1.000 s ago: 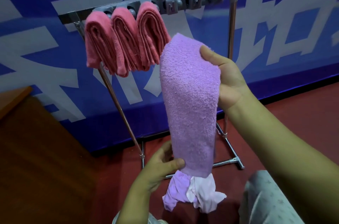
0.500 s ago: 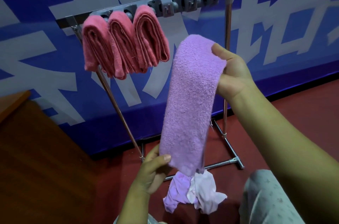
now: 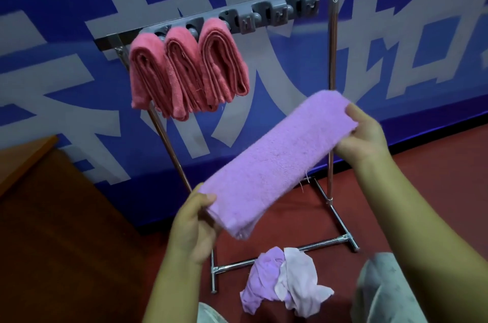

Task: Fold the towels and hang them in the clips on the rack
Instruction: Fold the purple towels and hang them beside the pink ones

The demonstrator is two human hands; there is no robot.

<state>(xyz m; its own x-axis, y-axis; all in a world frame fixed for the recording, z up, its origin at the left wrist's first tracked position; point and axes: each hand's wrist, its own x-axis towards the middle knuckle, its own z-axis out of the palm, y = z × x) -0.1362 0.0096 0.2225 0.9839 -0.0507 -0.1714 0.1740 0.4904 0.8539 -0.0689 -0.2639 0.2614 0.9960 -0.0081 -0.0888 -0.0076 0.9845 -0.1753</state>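
Note:
A purple towel (image 3: 274, 161), folded into a long strip, stretches diagonally in front of the rack. My left hand (image 3: 194, 227) grips its lower left end and my right hand (image 3: 363, 137) grips its upper right end. Behind it stands a metal rack (image 3: 331, 58) with a grey clip bar (image 3: 264, 14) along the top. Three folded pink towels (image 3: 184, 71) hang side by side from the clips at the left. The clips at the right hold nothing.
Crumpled purple and pale lilac cloths (image 3: 284, 280) lie on the red floor by the rack's base bar (image 3: 280, 251). A blue and grey wall (image 3: 396, 45) runs behind. A brown wooden surface (image 3: 52, 217) fills the left. My knee (image 3: 383, 293) shows at bottom right.
The purple strip has swung from hanging nearly upright to lying diagonally. My right hand dropped lower and my left hand shifted left and up, pulling the strip taut.

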